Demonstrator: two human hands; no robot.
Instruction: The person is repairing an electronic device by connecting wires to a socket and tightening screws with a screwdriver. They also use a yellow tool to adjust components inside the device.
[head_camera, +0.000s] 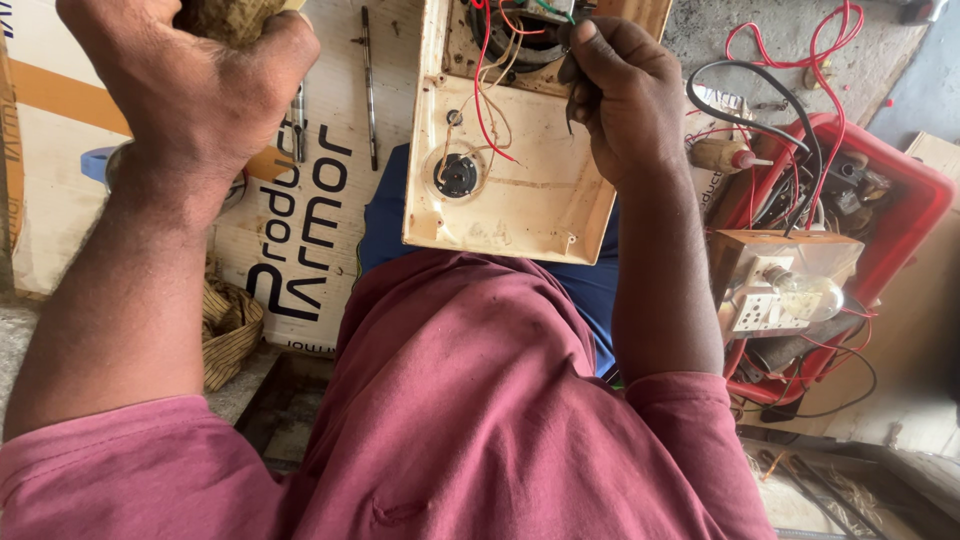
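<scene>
Fingers of the right hand were curled in at the upper edge of a cream plastic appliance housing, pinched on something small and dark among the red wires; what exactly was gripped could not be told. Fingers of the left hand were closed into a full fist around a brownish, rough-looking object, mostly cut off by the top of the frame.

Housing: held open side up over the lap, above a blue garment; a round black fitting was set in its floor.

Sleeves and shirt: maroon.

Cardboard sheet: laid flat left of the housing, with a thin metal rod on it.

Red plastic tray: placed right of the right forearm, filled with tangled red and black cable; a boxed switch-and-socket board with a clear bulb was seen at its near side, and a wooden-handled screwdriver just beside its far edge.
</scene>
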